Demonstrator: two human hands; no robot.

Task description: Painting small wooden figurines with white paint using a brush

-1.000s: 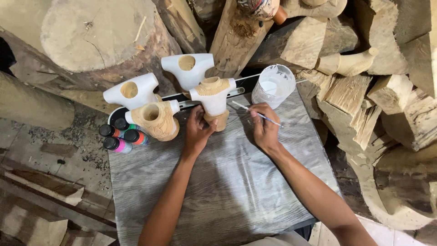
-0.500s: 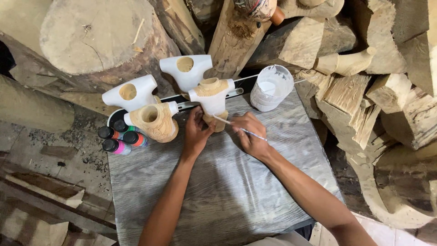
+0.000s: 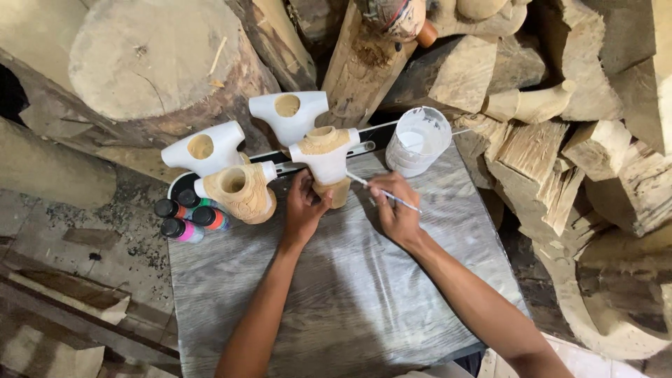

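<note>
Where the left hand (image 3: 304, 206) grips, the carved figure (image 3: 325, 157) hides its base.

Four carved pieces are sitting along the board's (image 3: 336, 308) far edge. One (image 3: 325, 157) is standing mid-edge, another (image 3: 288, 112) just behind it, two more (image 3: 241, 190) (image 3: 203, 145) toward the far-left corner. Bottles (image 3: 187, 218) are crowding the left edge, the cup (image 3: 418, 140) is sitting near the far-right corner.

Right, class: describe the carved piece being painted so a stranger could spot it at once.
On the grey board, find the left hand. It grips an upright wooden carving, white across its middle. Unlike its three neighbours, a thin brush touches it.
</note>
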